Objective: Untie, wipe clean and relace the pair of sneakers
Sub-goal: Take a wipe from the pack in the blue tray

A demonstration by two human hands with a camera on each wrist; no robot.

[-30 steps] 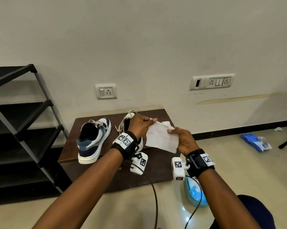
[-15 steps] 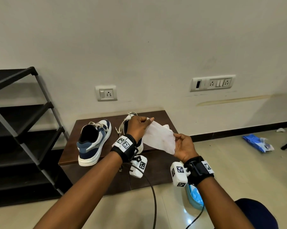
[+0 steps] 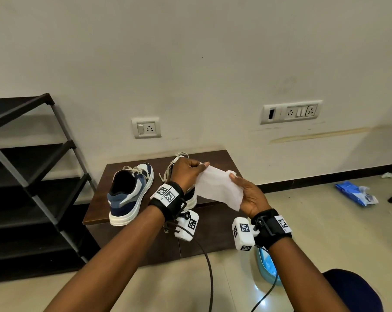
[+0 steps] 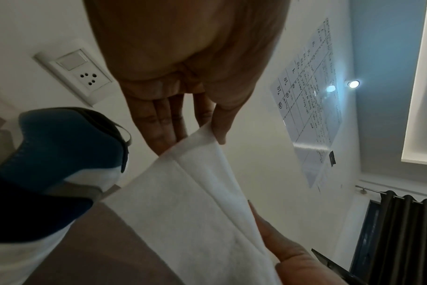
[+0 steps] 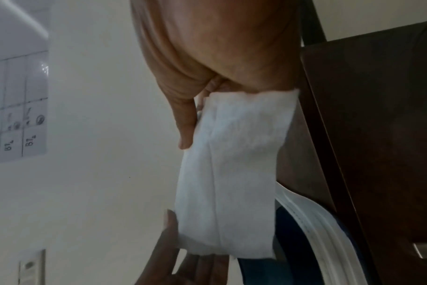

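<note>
Two blue, grey and white sneakers stand on a low dark wooden table (image 3: 215, 159). The left sneaker (image 3: 131, 194) is in plain sight, heel toward me, laces loose. The right sneaker (image 3: 191, 199) is mostly hidden behind my left hand. Both hands hold a white wipe (image 3: 217, 186) stretched between them above the table's front right part. My left hand (image 3: 190, 171) pinches its far end (image 4: 195, 142) between thumb and fingers. My right hand (image 3: 246, 194) holds the near end (image 5: 232, 135) with thumb over it.
A black metal shoe rack (image 3: 28, 176) stands left of the table. A blue wipes packet (image 3: 355, 192) lies on the tiled floor at right. A light-blue basin (image 3: 267, 266) sits on the floor under my right wrist. Cables hang from both wrist cameras.
The two hands have come closer and the wipe has gone from a spread sheet to a narrower folded strip. The sneakers have not moved.
</note>
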